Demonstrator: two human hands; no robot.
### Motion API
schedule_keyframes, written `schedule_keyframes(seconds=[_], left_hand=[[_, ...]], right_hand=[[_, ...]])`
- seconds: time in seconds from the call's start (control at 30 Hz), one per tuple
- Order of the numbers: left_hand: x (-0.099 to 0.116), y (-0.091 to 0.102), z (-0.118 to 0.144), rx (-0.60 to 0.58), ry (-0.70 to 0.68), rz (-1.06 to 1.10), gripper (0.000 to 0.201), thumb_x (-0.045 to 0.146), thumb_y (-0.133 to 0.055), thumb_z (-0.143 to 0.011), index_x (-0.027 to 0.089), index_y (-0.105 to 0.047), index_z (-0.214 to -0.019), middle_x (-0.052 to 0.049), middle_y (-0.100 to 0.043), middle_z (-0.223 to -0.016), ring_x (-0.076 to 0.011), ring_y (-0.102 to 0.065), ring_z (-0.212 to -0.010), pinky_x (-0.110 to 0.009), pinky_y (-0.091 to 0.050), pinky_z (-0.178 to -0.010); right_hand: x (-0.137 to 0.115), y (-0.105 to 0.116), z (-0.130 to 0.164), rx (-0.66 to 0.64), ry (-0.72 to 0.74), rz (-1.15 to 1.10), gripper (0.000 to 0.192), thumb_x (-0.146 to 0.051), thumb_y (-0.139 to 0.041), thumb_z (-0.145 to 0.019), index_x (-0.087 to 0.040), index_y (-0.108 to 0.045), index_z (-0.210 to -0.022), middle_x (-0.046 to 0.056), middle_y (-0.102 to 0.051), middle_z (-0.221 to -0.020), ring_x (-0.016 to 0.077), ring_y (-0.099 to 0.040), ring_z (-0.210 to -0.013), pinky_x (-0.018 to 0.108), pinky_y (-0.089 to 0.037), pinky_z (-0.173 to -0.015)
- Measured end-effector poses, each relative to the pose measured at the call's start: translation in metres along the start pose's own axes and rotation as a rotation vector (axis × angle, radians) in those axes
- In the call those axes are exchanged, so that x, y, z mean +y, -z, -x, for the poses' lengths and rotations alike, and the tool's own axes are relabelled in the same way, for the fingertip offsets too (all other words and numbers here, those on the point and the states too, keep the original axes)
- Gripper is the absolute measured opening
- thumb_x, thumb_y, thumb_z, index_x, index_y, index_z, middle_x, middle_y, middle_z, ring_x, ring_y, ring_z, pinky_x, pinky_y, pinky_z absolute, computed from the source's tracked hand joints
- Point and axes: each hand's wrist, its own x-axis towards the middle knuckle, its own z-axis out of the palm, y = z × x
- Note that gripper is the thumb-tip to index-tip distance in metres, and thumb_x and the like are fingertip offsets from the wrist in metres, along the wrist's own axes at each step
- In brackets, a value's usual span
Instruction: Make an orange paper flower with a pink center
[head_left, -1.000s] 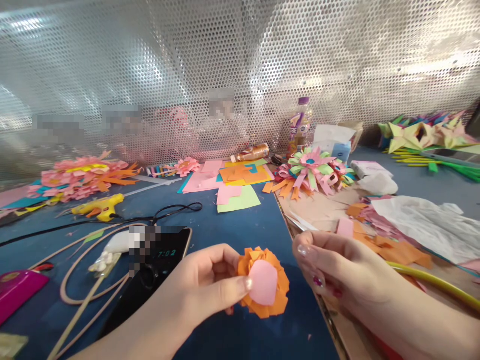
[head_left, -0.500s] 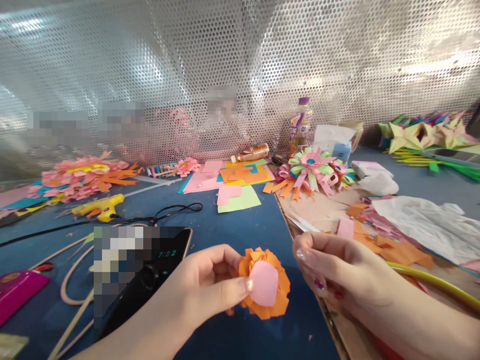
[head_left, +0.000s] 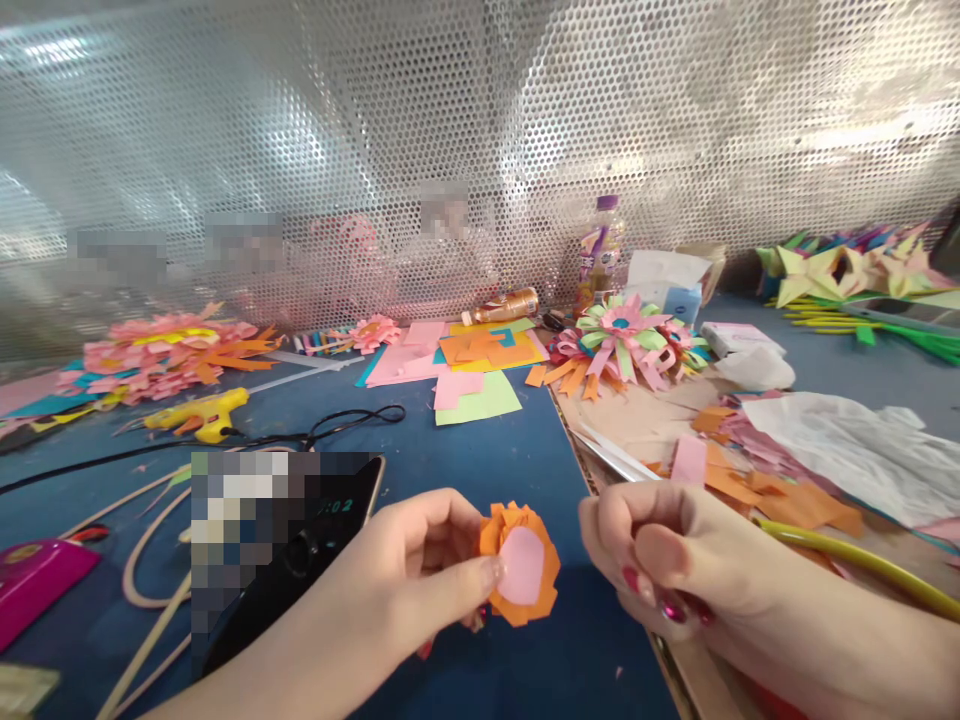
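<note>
Between the thumb and fingers of my left hand (head_left: pixel 442 570) is an orange paper flower (head_left: pixel 550 580) with a rounded pink paper piece (head_left: pixel 523 567) on its face. The left thumb presses the pink piece's left edge. To the right of the flower, and apart from it, my right hand (head_left: pixel 675 550) is closed with its fingers curled and the thumb against them. Whether anything small is inside it is hidden. Just behind that hand lie scissors (head_left: pixel 619 457), partly covered by it. A small pink paper strip (head_left: pixel 688 461) and orange paper pieces (head_left: pixel 806 500) rest nearby.
A dark phone (head_left: pixel 345 520) stands left of my hands, near a yellow glue gun (head_left: pixel 202 413) and its black cable. Stacked coloured paper (head_left: pixel 480 350) lies ahead. Finished paper flowers (head_left: pixel 626 340) and a bottle (head_left: pixel 600 255) stand before a perforated metal panel (head_left: pixel 480 120). A yellow tube (head_left: pixel 862 560) runs beside my right forearm.
My right hand has turned and its fingers have curled in more, with the thumb rolled inward. The flower in my left hand has turned slightly and moved a little left.
</note>
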Motion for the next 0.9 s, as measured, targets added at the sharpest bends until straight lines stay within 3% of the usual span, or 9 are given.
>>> schedule_keyframes(seconds=[0.1,0.17,0.3,0.43,0.57,0.63,0.8,0.9], left_hand=[[-0.002,0.000,0.000,0.134,-0.078,-0.203,0.026,0.035,-0.064,-0.071,0.020,-0.060,-0.093,-0.001,-0.062,-0.075,-0.0125,-0.051,-0.058,-0.021,-0.035,-0.047],[-0.005,0.000,0.000,0.212,-0.133,-0.337,0.034,0.038,-0.064,-0.072,0.023,-0.059,-0.102,0.002,-0.057,-0.071,-0.0122,-0.049,-0.057,-0.022,-0.035,-0.050],[-0.010,0.000,0.002,0.194,-0.128,-0.445,0.036,0.045,-0.061,-0.075,0.024,-0.059,-0.105,0.004,-0.051,-0.064,-0.0113,-0.044,-0.051,-0.023,-0.033,-0.049],[-0.012,0.001,0.001,0.136,-0.152,-0.373,0.037,0.039,-0.062,-0.076,0.024,-0.054,-0.109,-0.002,-0.061,-0.086,-0.0149,-0.054,-0.065,-0.025,-0.039,-0.054],[-0.015,0.001,-0.003,0.053,-0.223,-0.130,0.033,0.026,-0.064,-0.075,0.022,-0.053,-0.106,-0.005,-0.060,-0.099,-0.0197,-0.058,-0.090,-0.029,-0.046,-0.073],[-0.016,0.001,-0.004,0.015,-0.213,0.006,0.032,0.023,-0.064,-0.075,0.022,-0.052,-0.105,-0.003,-0.059,-0.096,-0.0181,-0.059,-0.086,-0.031,-0.047,-0.075],[-0.015,0.000,-0.003,0.008,-0.163,0.147,0.033,0.019,-0.064,-0.076,0.023,-0.052,-0.107,0.000,-0.055,-0.093,-0.0118,-0.057,-0.073,-0.027,-0.046,-0.067],[-0.011,0.001,-0.001,0.005,-0.135,0.180,0.034,0.018,-0.064,-0.077,0.024,-0.051,-0.108,0.001,-0.053,-0.092,-0.0110,-0.056,-0.074,-0.024,-0.045,-0.064]], right_hand=[[0.002,0.002,-0.001,-0.036,-0.063,0.099,0.051,-0.060,-0.074,-0.066,-0.013,-0.055,-0.058,-0.003,-0.045,-0.057,0.0012,-0.025,-0.037,0.019,-0.014,-0.036],[0.004,0.004,-0.002,-0.085,-0.025,0.139,0.052,-0.060,-0.069,-0.071,-0.013,-0.056,-0.055,-0.001,-0.047,-0.055,0.0023,-0.025,-0.037,0.019,-0.015,-0.034],[0.004,0.004,-0.002,-0.150,0.130,0.139,0.049,-0.055,-0.064,-0.080,-0.014,-0.059,-0.053,0.001,-0.049,-0.055,0.0070,-0.034,-0.047,0.021,-0.020,-0.042],[0.001,0.000,0.002,-0.107,0.073,0.094,0.047,-0.056,-0.069,-0.074,-0.014,-0.059,-0.055,0.001,-0.051,-0.059,0.0079,-0.034,-0.050,0.023,-0.020,-0.047],[-0.002,-0.003,0.004,-0.087,0.027,0.045,0.043,-0.052,-0.076,-0.069,-0.013,-0.059,-0.063,-0.001,-0.053,-0.065,0.0036,-0.032,-0.048,0.021,-0.018,-0.046],[-0.003,-0.003,0.003,-0.014,-0.002,0.071,0.039,-0.050,-0.075,-0.072,-0.013,-0.061,-0.070,-0.001,-0.053,-0.069,0.0023,-0.032,-0.047,0.020,-0.019,-0.046],[-0.005,-0.005,0.001,0.414,0.040,0.214,0.033,-0.050,-0.070,-0.077,-0.022,-0.065,-0.093,-0.003,-0.049,-0.064,0.0065,-0.035,-0.052,0.020,-0.022,-0.046],[-0.004,-0.006,-0.001,0.478,0.078,0.363,0.040,-0.051,-0.070,-0.074,-0.027,-0.063,-0.105,0.000,-0.057,-0.082,0.0131,-0.048,-0.070,0.023,-0.034,-0.057]])
